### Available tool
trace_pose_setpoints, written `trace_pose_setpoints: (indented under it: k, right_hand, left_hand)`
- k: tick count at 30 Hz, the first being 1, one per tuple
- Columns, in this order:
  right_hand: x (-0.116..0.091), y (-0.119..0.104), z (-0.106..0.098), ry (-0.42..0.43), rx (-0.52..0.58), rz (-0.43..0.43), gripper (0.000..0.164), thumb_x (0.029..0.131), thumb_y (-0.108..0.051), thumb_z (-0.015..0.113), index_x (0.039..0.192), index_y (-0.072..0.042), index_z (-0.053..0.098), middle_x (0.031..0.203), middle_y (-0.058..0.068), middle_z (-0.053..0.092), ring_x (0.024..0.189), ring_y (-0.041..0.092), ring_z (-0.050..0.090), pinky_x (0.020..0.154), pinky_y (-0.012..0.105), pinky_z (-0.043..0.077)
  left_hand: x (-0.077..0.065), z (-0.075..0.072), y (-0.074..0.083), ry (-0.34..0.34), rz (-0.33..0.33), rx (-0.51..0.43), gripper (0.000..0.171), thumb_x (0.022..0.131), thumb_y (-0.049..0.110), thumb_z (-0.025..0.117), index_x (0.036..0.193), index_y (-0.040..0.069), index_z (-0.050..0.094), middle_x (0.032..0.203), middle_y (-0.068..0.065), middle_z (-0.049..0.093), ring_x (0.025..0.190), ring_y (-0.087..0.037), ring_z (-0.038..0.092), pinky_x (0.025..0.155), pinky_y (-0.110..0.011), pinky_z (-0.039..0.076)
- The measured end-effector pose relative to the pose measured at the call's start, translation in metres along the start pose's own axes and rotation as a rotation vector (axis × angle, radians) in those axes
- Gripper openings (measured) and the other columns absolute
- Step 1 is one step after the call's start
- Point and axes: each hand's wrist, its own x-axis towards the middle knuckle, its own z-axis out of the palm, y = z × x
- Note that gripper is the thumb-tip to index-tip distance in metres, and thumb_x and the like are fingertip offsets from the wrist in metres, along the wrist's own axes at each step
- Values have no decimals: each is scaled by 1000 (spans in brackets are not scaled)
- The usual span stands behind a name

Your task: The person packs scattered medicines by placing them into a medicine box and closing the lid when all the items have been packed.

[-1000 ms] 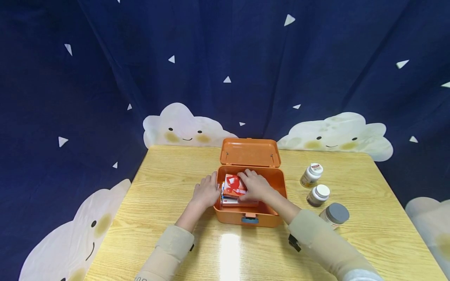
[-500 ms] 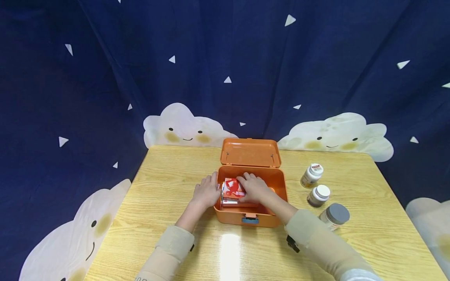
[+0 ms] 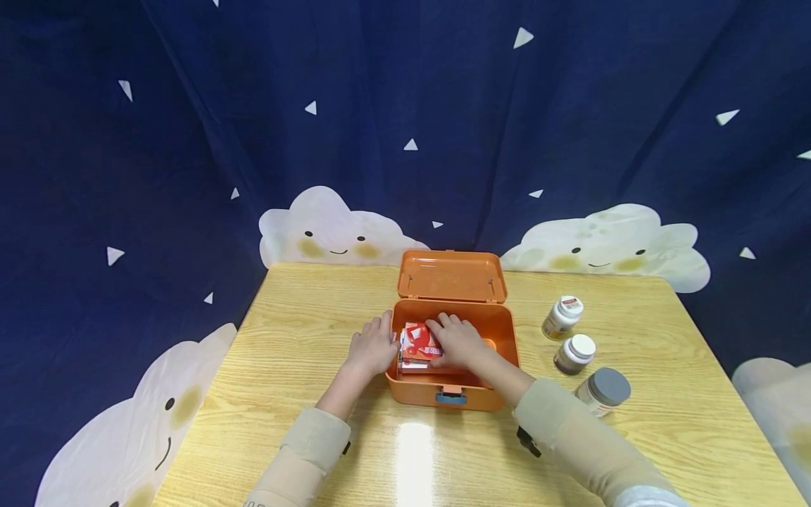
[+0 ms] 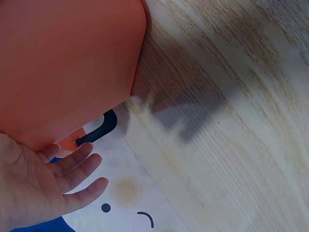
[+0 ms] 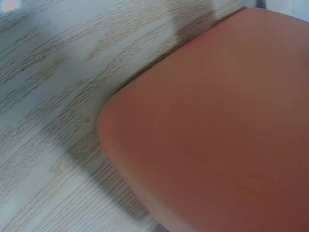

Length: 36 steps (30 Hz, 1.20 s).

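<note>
An orange storage box [image 3: 475, 398] with its lid [image 3: 452, 276] raised stands on the table. My right hand [image 3: 460, 343] reaches inside and grips a small red-and-white carton [image 3: 421, 342] by its right side, the thumb near and the index finger far. Beneath that carton lies another white-edged carton [image 3: 415, 365], mostly covered. At the box's left wall rests my left hand [image 3: 372, 345], its fingers [image 4: 79, 171] rather straight and slightly spread in the left wrist view. The right wrist view shows the orange box's wall [image 5: 207, 125], and my right hand is hidden there.
To the right of the box stand a white bottle [image 3: 562, 317], a second white-capped bottle [image 3: 574, 353] and a grey-lidded jar [image 3: 604, 391]. A blue latch [image 3: 450, 398] sits on the box front. Behind the wooden table [image 3: 317, 303] hangs a dark blue curtain [image 3: 355, 105].
My right hand has lowered the red-and-white carton slightly toward the near side, onto the carton below. Over the last half second it barely moves. The left hand stays in place.
</note>
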Motion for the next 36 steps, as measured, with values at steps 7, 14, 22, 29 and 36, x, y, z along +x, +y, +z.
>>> trace_pose_setpoints:
  k: [7, 14, 22, 29, 36]
  right_hand:
    - [-1, 0, -1, -7, 30, 3, 88, 64, -55, 74, 133, -9, 44, 119, 13, 46, 106, 29, 43, 91, 46, 39]
    - [-8, 3, -6, -37, 85, 0, 92, 65, -58, 71, 139, -13, 37, 129, 15, 44, 116, 33, 41, 97, 50, 33]
    - [-22, 14, -16, 108, 123, -53, 73, 74, -47, 70, 134, -16, 44, 124, 11, 50, 112, 31, 47, 92, 49, 39]
    - [-41, 26, -29, 249, 148, -112, 59, 80, -36, 68, 131, -13, 48, 126, 14, 51, 115, 34, 49, 96, 50, 36]
    - [-61, 37, -33, 408, 156, -141, 53, 81, -27, 68, 129, -12, 50, 124, 12, 52, 112, 32, 50, 94, 50, 38]
  left_hand:
    - [-1, 0, 0, 4, -1, -8, 60, 87, 27, 52, 138, 6, 30, 126, -17, 47, 116, -33, 45, 89, -52, 36]
    - [-2, 0, 0, 11, 8, -21, 59, 87, 26, 51, 138, 6, 30, 125, -17, 47, 115, -33, 45, 89, -53, 36]
    - [-1, 0, -1, 6, 2, -21, 60, 87, 26, 51, 139, 6, 29, 127, -17, 46, 116, -33, 44, 91, -53, 35]
    - [-2, -1, 0, 8, 7, -20, 59, 87, 26, 51, 138, 5, 30, 126, -17, 46, 116, -34, 44, 90, -53, 36]
    - [-2, -1, 0, 4, 4, -21, 59, 88, 26, 51, 139, 5, 29, 127, -17, 46, 116, -33, 44, 90, -53, 35]
